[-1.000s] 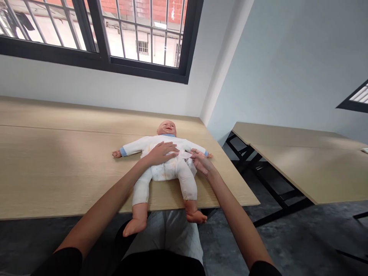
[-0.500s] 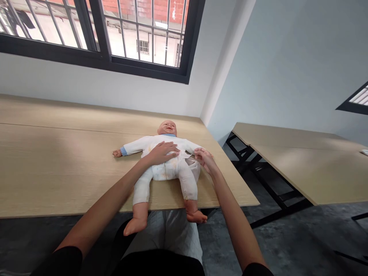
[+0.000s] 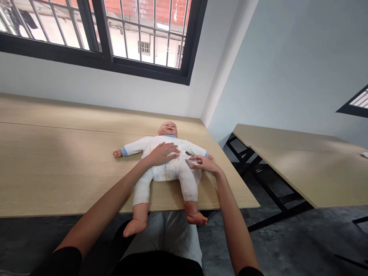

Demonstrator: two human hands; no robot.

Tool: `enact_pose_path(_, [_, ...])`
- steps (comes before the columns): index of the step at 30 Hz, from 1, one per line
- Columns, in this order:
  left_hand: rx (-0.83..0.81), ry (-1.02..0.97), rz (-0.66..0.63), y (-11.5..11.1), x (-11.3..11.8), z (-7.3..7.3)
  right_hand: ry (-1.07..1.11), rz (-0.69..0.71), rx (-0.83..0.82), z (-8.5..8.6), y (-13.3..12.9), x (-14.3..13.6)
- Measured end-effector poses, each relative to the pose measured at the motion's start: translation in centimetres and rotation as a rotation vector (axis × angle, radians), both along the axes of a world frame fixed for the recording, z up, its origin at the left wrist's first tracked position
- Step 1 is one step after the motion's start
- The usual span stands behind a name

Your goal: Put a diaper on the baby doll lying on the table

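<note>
The diaper [image 3: 165,172] sits around the waist of a doll [image 3: 179,145] lying on its back, and its loose side flap [image 3: 196,175] spreads out at the hip beside our right hand [image 3: 196,162]. That hand's fingers are curled at the flap's upper edge; we cannot tell whether they pinch it. Our left hand [image 3: 165,153] lies flat, fingers extended, over the doll's belly and the diaper's top edge, pressing without grasping. We judge the diaper light, soft and limp, its thin flap easy to crease or tear, so we would take hold near the flap's corner and steady the front with a flat palm. The doll rests on a pale wood-look table [image 3: 71,172], its feet jutting past the near edge. Beyond are a barred window [image 3: 146,38], pale walls [image 3: 287,57], a second table [image 3: 310,168] to the right and a dark grey floor [image 3: 330,237].
</note>
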State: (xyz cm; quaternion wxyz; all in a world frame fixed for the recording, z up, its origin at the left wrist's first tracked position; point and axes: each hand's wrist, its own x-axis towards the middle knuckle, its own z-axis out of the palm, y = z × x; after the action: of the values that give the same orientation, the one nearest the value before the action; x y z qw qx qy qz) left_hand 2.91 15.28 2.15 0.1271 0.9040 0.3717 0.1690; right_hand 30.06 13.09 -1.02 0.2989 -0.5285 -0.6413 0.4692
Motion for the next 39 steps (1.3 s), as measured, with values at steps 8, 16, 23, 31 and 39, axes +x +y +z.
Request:
enact_pose_path(8, [0.019,-0.005,-0.01,0.1,0.0,-0.1,-0.208,-0.255,0.286,-1.0,0.8,0.1])
enact_pose_path(16, [0.008,-0.01,0.001,-0.1,0.1,0.1,-0.243,-0.187,0.236,-1.8,0.8,0.3])
enact_pose_path(23, [0.014,-0.01,0.004,-0.1,0.0,0.0,-0.182,-0.178,0.233,-1.8,0.9,0.2])
enact_pose_path(31, [0.001,-0.004,0.005,-0.2,0.0,0.2,-0.136,-0.263,0.247,-1.5,1.2,1.1])
enact_pose_path(39, [0.019,0.006,0.001,0.1,0.0,-0.2,-0.04,-0.077,0.032,-1.3,0.8,1.6])
